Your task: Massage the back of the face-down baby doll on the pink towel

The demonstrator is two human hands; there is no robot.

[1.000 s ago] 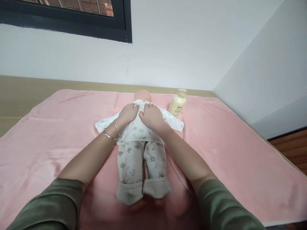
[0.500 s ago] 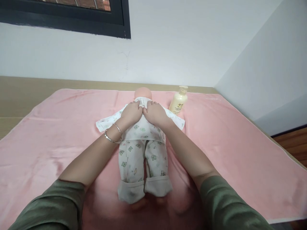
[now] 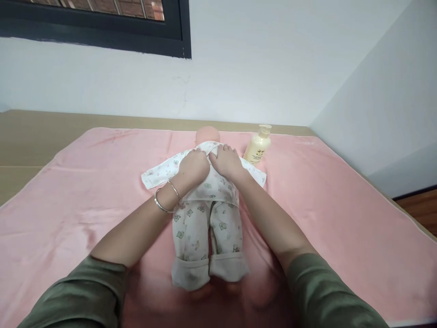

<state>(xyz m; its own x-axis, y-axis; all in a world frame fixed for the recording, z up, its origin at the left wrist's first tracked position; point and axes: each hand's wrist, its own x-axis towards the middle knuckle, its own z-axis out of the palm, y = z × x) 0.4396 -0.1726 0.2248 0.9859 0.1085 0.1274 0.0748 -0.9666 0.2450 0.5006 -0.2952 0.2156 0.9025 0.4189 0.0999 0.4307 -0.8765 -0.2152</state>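
Note:
A baby doll lies on its back or front, which I cannot tell, its bald head (image 3: 207, 134) away from me. It wears a white printed baby shirt (image 3: 213, 189) with sleeves spread out and matching printed pants (image 3: 191, 228) with turned-up cuffs. My left hand (image 3: 195, 166), with bangles at the wrist, is closed on the upper part of the shirt, its fingers curled into the cloth. Beside it, my right hand (image 3: 228, 161) rests flat on the shirt's other side, fingers stretched toward the shoulder and thumb apart.
A pale yellow pump bottle (image 3: 257, 148) stands right of the doll's sleeve. Under everything lies a pink cloth (image 3: 327, 218) on a wooden surface (image 3: 41, 136). A white wall (image 3: 252, 68) and a dark-framed window (image 3: 102, 36) are behind.
My left hand's fingers have curled into the shirt, where they lay flatter before. My right hand has slid slightly outward, widening the gap between the hands. The view has shifted slightly.

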